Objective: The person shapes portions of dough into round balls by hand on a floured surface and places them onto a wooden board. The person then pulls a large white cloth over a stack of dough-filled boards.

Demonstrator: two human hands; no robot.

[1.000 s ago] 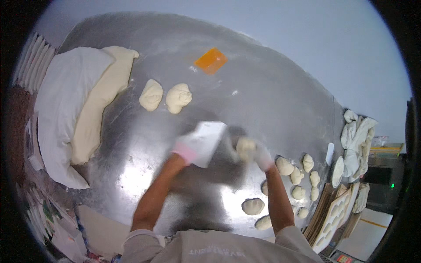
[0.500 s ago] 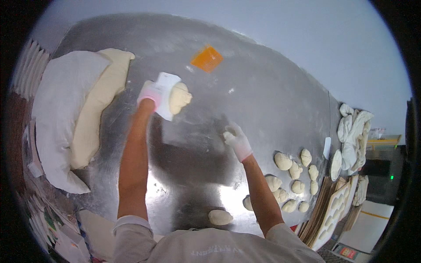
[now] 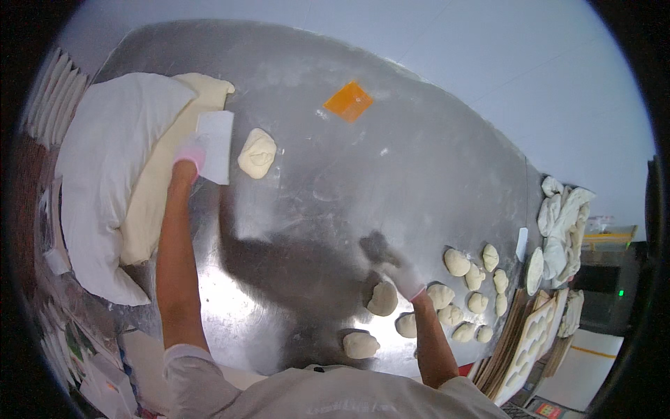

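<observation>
My left hand (image 3: 190, 152), in a whitish glove with a pink cuff, grips a white dough scraper (image 3: 219, 148). The blade lies along the edge of a long slab of pale dough (image 3: 155, 185), partly under a white cloth (image 3: 101, 160). Just right of the scraper, apart from it, a dough piece (image 3: 257, 153) rests on the metal table (image 3: 307, 188). My gloved right hand (image 3: 405, 278) is smeared by motion, so its fingers cannot be read. Below and left of it sits a rounded dough piece (image 3: 382, 299); another dough piece (image 3: 361, 345) lies near my body.
An orange scraper (image 3: 349, 102) lies toward the table's far side. Several dough pieces (image 3: 457, 262) cluster at the right. Beyond them are a small white scraper (image 3: 521, 244), crumpled cloths (image 3: 562, 223) and a stack of boards (image 3: 504, 342) by the table edge.
My left hand moved left with the scraper to the dough slab, leaving the dough piece on the table. My right hand moved down and right; a dough piece now shows beside it.
</observation>
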